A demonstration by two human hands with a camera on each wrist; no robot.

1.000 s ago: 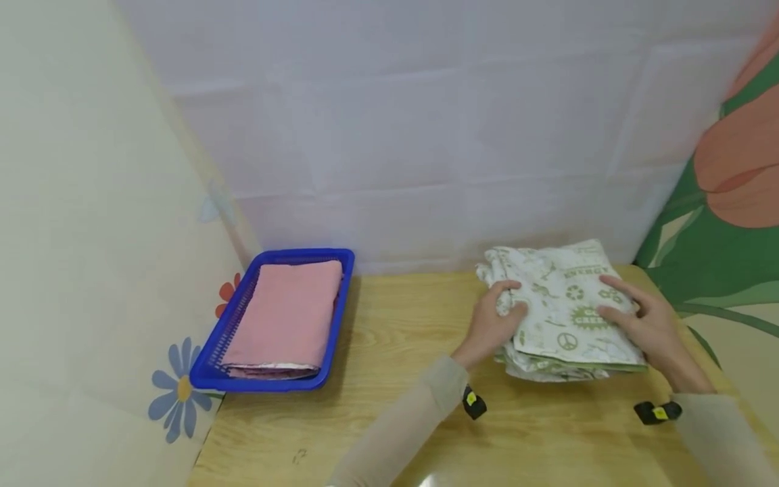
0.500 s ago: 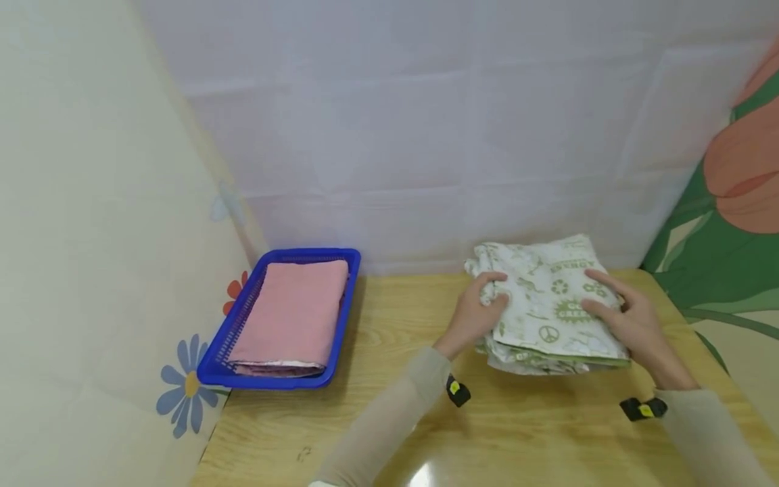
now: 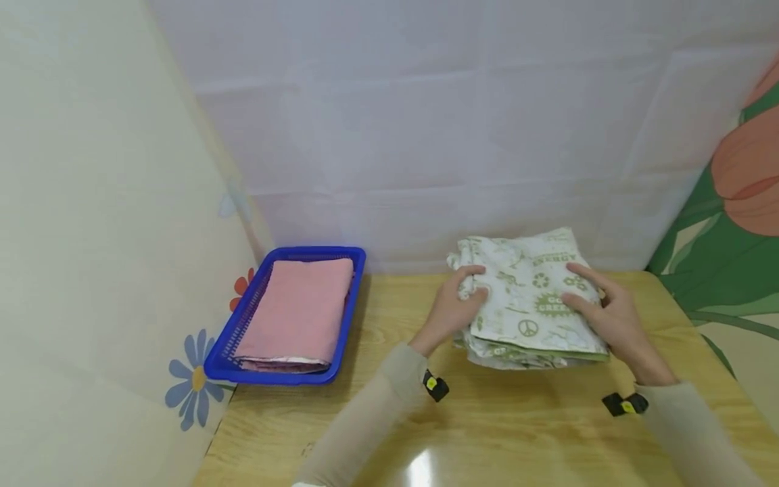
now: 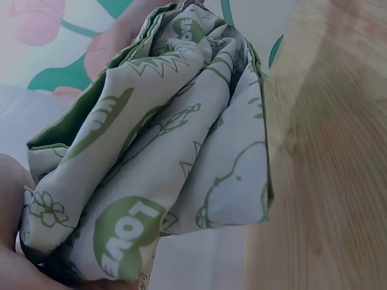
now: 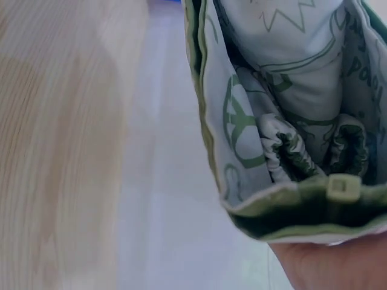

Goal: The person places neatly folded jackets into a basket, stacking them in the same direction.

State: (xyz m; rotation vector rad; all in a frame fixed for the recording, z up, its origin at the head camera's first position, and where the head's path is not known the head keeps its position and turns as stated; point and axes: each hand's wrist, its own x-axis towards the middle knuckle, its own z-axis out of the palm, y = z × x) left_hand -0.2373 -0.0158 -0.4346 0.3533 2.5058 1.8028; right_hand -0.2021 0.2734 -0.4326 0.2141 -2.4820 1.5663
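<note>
A folded white garment with green print (image 3: pixel 523 291) is held level above the right part of the table, between both hands. My left hand (image 3: pixel 452 310) grips its left edge, thumb on top and the other fingers partly hidden beneath. My right hand (image 3: pixel 613 319) grips the right edge the same way. In the left wrist view, the garment's loose folded layers (image 4: pixel 181 139) bulge at the side, apart from the tabletop. The right wrist view looks into the fold, where gathered elastic cuffs (image 5: pixel 287 145) and a small light square tab (image 5: pixel 343 188) show.
On the left of the wooden table (image 3: pixel 402 325) stands a blue plastic basket (image 3: pixel 213 368) holding a folded pink cloth (image 3: pixel 298 311). A white cloth backdrop (image 3: pixel 426 135) hangs behind the table. Flower-printed walls (image 3: pixel 91 270) flank it.
Both hands have carried the folded garment leftward and slightly up in the head view, grip unchanged. The basket shifts slightly right in view, as does the background, so the head camera has turned a little.
</note>
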